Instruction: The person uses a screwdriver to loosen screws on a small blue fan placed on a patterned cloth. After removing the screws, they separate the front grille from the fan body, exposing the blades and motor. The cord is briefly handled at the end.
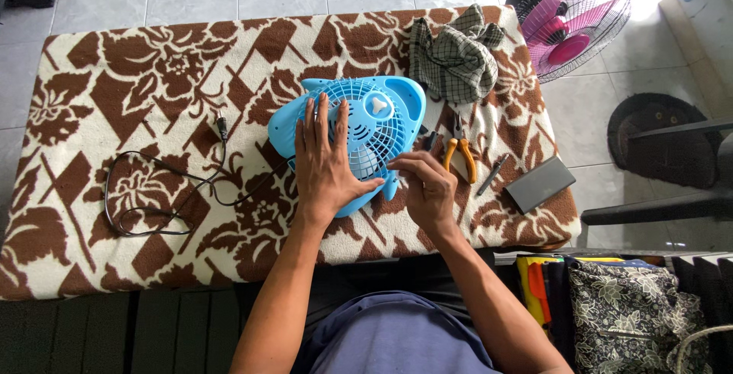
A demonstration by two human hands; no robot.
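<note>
At frame centre, my left hand [327,161] lies spread flat on the blue desk fan [359,126], pinning it to the brown-and-cream blanket [114,91]. My right hand [426,187] pinches at the grille's lower right edge; I judge a grille fastening is being worked, needing steady fingertip control. Orange-handled pliers [460,156] lie just right.

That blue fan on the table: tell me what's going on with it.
A person has a small blue desk fan lying grille-up on a brown-and-white floral blanket. The left hand presses flat on the grille; the right hand pinches at its right edge. Orange-handled pliers and a checked cloth lie beside it.
</note>
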